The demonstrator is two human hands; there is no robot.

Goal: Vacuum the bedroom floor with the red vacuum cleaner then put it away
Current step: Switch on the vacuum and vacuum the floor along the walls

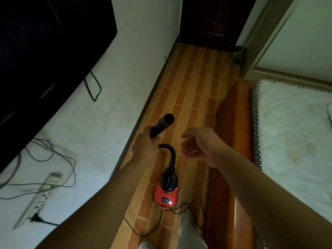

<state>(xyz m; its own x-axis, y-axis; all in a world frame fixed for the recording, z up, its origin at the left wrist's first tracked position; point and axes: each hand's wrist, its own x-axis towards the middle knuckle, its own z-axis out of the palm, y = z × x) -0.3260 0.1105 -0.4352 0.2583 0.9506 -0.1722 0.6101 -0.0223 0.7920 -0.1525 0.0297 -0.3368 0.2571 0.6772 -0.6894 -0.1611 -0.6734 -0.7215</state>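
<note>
The small red vacuum cleaner [166,192] sits on the orange brick-pattern floor [195,90] below my hands. A curved black hose [170,153] rises from its black top. My left hand [145,146] is closed around a black tube [162,124] whose open round end points up and away. My right hand [199,144] hovers open to the right of the hose, fingers apart and holding nothing. The vacuum's thin black power cord [181,211] loops across the floor near my feet.
A dark TV [46,56] hangs on the white wall at left, with loose cables [53,159] and a white power strip [41,196] under it. A wooden bed frame [233,126] with a white mattress [294,126] borders the floor at right. A dark door [213,20] closes the far end.
</note>
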